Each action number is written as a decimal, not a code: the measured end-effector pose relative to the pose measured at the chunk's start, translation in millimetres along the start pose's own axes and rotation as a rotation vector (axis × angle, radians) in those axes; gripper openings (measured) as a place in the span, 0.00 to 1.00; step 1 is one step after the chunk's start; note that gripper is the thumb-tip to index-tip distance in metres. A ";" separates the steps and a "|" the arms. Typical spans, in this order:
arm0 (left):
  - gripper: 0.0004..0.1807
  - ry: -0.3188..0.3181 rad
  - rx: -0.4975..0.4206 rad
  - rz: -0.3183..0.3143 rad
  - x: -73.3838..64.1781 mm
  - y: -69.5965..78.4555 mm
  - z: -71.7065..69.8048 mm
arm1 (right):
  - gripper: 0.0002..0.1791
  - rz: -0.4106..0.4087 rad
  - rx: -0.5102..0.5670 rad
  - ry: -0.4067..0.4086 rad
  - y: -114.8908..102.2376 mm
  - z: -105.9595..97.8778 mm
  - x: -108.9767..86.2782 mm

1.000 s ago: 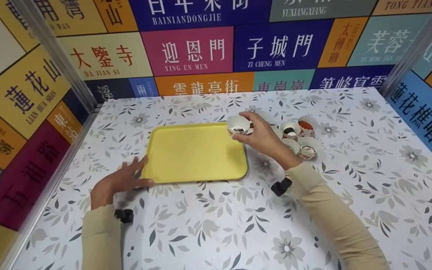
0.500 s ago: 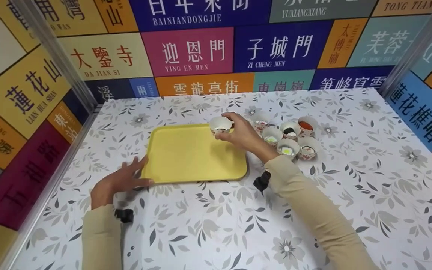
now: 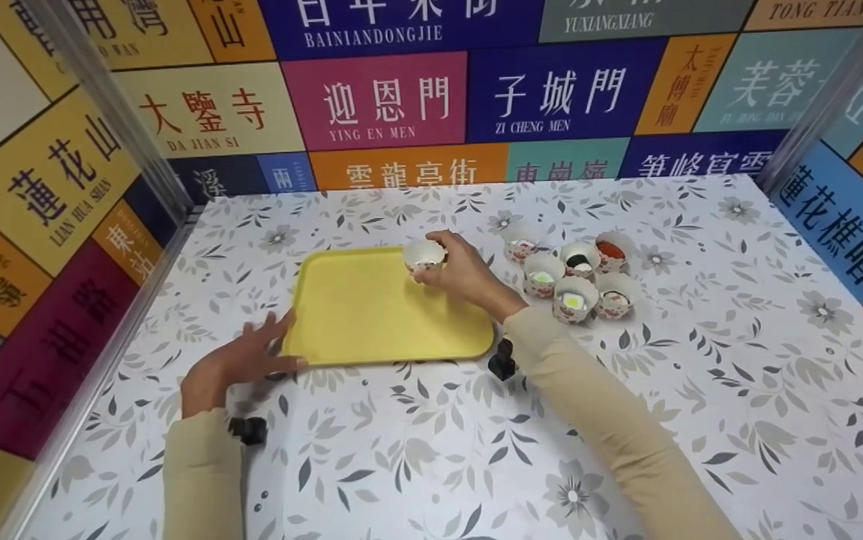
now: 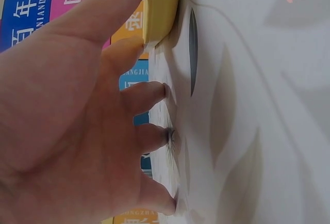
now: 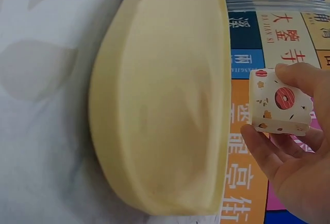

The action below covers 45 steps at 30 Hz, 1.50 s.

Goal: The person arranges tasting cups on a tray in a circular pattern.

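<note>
A white paper baking cup (image 3: 424, 256) with a dark bit inside is pinched between thumb and fingers of my right hand (image 3: 468, 276). It hangs over the far right part of the yellow tray (image 3: 371, 322). In the right wrist view the paper cup (image 5: 268, 100) shows a pink doughnut print and is held above the tray (image 5: 160, 105). My left hand (image 3: 240, 361) spreads its fingers at the tray's left edge, thumb at the near corner. The left wrist view shows the left hand (image 4: 77, 115) with several fingertips down on the cloth and others against the tray's corner (image 4: 162, 12).
Right of the tray several more printed paper cups stand close together, among them one with an orange-red filling (image 3: 611, 253), one with a dark filling (image 3: 577, 260) and one with a yellow-and-white piece (image 3: 573, 301). A leaf-patterned cloth (image 3: 431, 442) covers the table; lettered panels (image 3: 394, 105) rise behind.
My right hand has carried the paper cup leftward from the tray's right edge to farther over the tray, uncovering the other cups. The left hand and tray have stayed put.
</note>
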<state>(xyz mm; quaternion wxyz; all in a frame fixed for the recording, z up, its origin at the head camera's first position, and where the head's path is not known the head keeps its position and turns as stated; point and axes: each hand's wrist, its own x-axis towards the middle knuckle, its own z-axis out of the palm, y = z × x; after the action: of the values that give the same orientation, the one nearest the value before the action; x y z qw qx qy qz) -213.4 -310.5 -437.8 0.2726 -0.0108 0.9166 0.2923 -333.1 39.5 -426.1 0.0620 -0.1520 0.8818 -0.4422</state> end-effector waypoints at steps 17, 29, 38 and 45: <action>0.56 0.003 0.021 0.024 -0.1 0.4 1.5 | 0.41 0.025 -0.021 -0.019 -9.0 32.6 19.4; 0.56 -0.001 0.007 0.019 -0.6 1.8 -0.9 | 0.41 0.031 -0.014 -0.003 -15.3 43.3 35.1; 0.57 -0.001 -0.003 0.003 0.6 0.7 -1.0 | 0.42 0.041 -0.046 -0.034 -23.4 43.1 42.8; 0.58 -0.008 -0.003 0.019 1.1 -0.3 -0.1 | 0.43 0.009 -0.098 -0.034 -26.7 43.9 49.1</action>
<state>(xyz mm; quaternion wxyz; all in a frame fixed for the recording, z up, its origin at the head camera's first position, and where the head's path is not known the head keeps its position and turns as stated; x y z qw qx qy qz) -214.4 -310.7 -438.4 0.2737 -0.0014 0.9151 0.2961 -363.2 -24.8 -429.9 0.0713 -0.1587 0.9019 -0.3954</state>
